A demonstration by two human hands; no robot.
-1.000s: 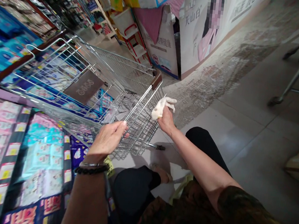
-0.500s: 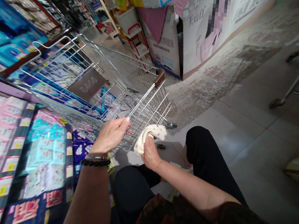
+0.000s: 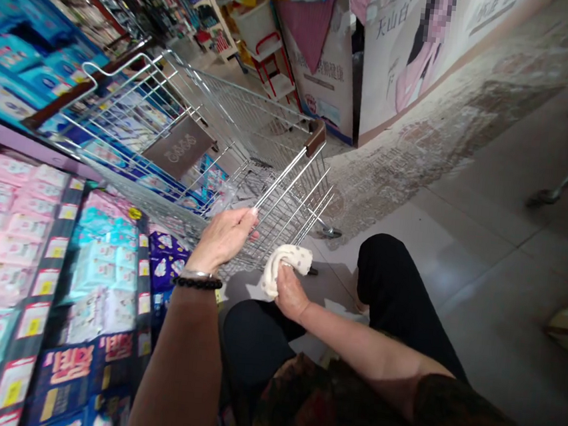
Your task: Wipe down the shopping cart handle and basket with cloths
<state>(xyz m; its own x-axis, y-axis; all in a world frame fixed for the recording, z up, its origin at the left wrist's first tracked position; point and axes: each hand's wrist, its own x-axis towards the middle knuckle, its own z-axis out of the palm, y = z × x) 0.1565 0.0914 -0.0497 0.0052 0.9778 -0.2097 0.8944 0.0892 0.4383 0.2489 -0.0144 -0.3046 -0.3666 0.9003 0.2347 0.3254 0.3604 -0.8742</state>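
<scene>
The left hand [image 3: 224, 237] grips the top wire of the silver wire shopping cart's [image 3: 179, 149] rear panel, fingers curled over the rail, a black bead bracelet [image 3: 198, 282] on the wrist. The right hand [image 3: 290, 293] is clenched around a crumpled cream cloth with small dark dots [image 3: 284, 264], which sits low against the bottom of the rear wire panel, just beside the left hand. A second ago the cloth was higher up, near the brown-capped handle end [image 3: 316, 136]; it has since come down the wires, so the wiping has passed from the upper rail to the lower bars. The cart stands close to shelves of pink and blue packaged goods [image 3: 25, 235] on the grey tiled floor [image 3: 485, 259].
</scene>
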